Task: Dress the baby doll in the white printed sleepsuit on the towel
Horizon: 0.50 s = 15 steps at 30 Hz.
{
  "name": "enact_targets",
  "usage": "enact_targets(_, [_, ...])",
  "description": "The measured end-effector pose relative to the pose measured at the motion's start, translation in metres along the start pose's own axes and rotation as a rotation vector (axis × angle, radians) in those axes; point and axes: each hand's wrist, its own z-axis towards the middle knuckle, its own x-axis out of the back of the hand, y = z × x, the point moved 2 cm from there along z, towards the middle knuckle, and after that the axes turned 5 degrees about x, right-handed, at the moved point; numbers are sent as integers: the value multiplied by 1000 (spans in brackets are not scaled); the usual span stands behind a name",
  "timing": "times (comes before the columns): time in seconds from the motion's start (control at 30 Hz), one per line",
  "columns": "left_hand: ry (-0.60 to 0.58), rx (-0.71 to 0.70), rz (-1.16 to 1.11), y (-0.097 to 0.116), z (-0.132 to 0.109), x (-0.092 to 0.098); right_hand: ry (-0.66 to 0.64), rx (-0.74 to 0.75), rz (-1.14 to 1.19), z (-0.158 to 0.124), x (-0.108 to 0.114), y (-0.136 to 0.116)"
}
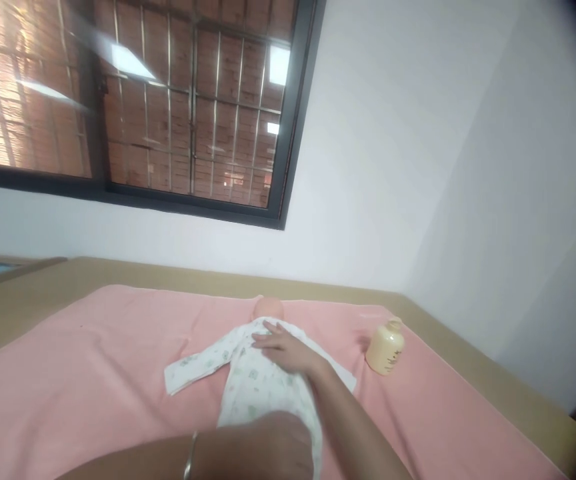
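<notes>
A white baby suit (263,387) with small pale prints lies on the pink blanket, its sleeves spread out to both sides. Above its collar shows a round, skin-toned head (268,308), doll-like in look; I cannot tell more. My right hand (288,350) rests on the upper chest of the suit, fingers spread and stretched toward the left. Lower down, my left hand (283,440) curls over the lower part of the suit. Its fingertips are hidden, so what they hold cannot be made out. A silver bangle (191,455) circles the left wrist.
A cream-yellow bottle (386,348) stands on the pink blanket (118,353), to the right of the suit. The blanket covers a tan padded surface (318,288) against a white wall (383,167). A dark-framed window (193,113) with bars is behind.
</notes>
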Motion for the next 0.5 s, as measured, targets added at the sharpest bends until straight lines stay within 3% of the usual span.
enact_targets(0.1, [46, 4, 43, 2, -3, 5, 220, -175, 218, -5, 16, 26])
enact_targets(0.17, [130, 111, 98, -14, 1, 16, 288, -310, 240, -12, 20, 38])
enact_targets(0.2, [185, 198, 135, -27, 4, 23, 295, -387, 197, -14, 21, 42])
enact_targets(0.3, [409, 690, 334, -82, 9, 42, 276, -575, -1, -9, 21, 51])
enact_targets(0.4, [359, 1064, 377, -129, 12, 42, 218, -660, -124, 11, 15, 59])
enact_targets(0.5, [209, 1284, 254, -149, 14, 29, 177, -699, -150, 28, 10, 69])
